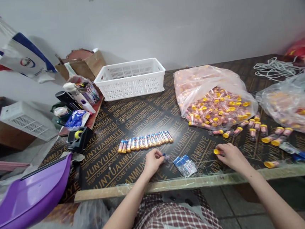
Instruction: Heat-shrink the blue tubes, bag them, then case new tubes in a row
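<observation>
Near the table's front edge, my left hand (154, 161) is closed, its fingertips pinching a small clear and blue wrapper (168, 157). Further right, my right hand (229, 154) has its fingers closed on a small tube with a yellow cap (216, 152); the rest of the tube is hidden. Between the hands lies a fanned stack of blue and white printed wrappers (185, 165). A row of several tubes in blue and white wrappers (145, 141) lies side by side, just beyond my left hand. Several loose yellow-capped tubes (271, 164) are right of my right hand.
An open plastic bag of yellow-capped tubes (215, 105) lies behind my right hand. A white basket (134, 85) stands against the wall. At left are a tape dispenser (79, 139) and purple dustpan (36, 196). Another clear bag (297, 98) and white cord (274, 69) lie right.
</observation>
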### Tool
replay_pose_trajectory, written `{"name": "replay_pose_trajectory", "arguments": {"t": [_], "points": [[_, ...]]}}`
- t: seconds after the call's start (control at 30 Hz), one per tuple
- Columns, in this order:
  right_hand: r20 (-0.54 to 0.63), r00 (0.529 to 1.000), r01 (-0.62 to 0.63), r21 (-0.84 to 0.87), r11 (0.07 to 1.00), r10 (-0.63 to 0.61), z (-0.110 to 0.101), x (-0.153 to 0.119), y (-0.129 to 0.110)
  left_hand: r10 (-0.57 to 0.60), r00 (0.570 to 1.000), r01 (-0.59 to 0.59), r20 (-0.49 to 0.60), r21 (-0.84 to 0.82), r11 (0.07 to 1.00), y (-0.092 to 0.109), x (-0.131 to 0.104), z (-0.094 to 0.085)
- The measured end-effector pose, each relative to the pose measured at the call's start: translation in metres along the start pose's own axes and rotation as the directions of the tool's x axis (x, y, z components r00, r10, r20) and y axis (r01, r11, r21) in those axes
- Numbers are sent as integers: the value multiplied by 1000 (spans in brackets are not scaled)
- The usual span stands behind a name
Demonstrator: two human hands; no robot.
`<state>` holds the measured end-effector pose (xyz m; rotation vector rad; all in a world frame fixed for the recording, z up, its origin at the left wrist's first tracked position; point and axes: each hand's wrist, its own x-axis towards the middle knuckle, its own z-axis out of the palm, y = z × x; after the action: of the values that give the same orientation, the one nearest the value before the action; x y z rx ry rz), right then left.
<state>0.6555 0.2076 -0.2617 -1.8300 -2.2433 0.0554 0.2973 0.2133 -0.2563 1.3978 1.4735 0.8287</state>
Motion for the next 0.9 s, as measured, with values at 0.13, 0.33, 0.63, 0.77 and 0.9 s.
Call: {"name": "replay_pose_trajectory", "arguments": {"t": [0.13,0.33,0.63,0.77,0.9], "points": [[-150,981,-70,336,939,127,-15,7,-44,-123,992,102,-24,-413,905,0,-7,-3],[-126,984,12,758,652,129,-19,5,-129,-282,957,249,66,-688,682,8,-15,-10],[-227,957,107,854,510,179,-1,-17,-185,-371,928,255,35,-785,564,10,-18,-10],[-324,932,161,774,613,164,-4,-22,-191,-387,922,239,4,-793,561,10,-19,-9],[-379,919,214,717,664,113,-5,-23,-194,-394,919,238,-8,-786,571,10,-20,-8]]}}
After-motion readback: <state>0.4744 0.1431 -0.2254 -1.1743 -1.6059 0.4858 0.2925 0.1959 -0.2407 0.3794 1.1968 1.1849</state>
